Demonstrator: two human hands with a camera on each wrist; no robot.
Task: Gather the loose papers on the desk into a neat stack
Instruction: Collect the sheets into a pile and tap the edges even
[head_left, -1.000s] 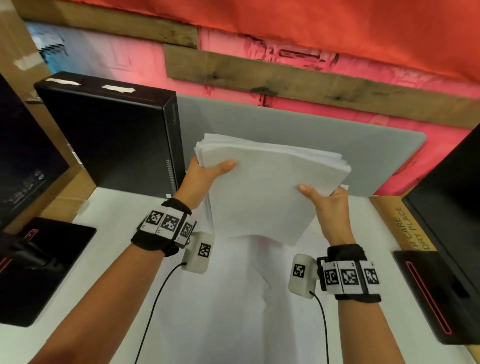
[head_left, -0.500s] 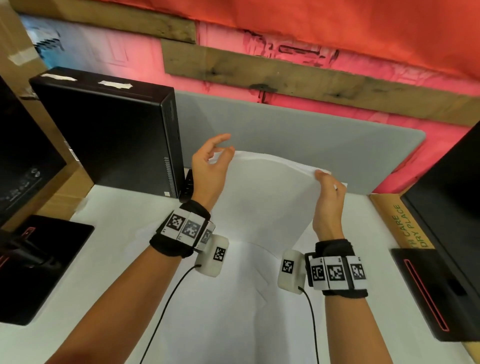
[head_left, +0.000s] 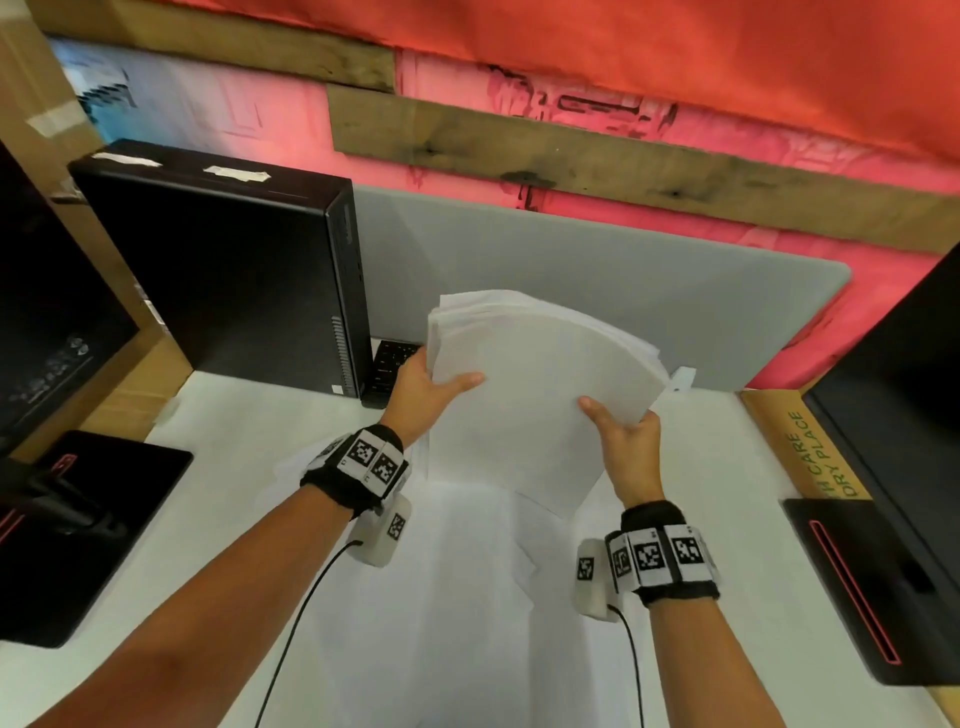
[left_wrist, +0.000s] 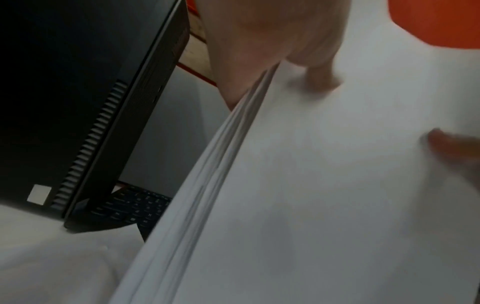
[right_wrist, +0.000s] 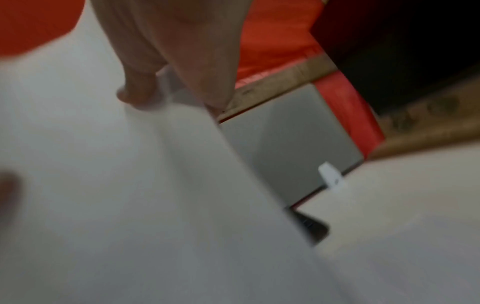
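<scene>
Left hand (head_left: 422, 388) and right hand (head_left: 626, 435) grip paper stack (head_left: 524, 395) upright.

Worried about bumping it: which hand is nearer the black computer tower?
Left. The left hand grips the stack's edge beside the tower; the right hand holds the far edge.

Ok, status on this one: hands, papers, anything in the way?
Left hand and right hand both grip the paper stack, upright. Edges uneven. Keyboard behind; nothing blocking.
</scene>
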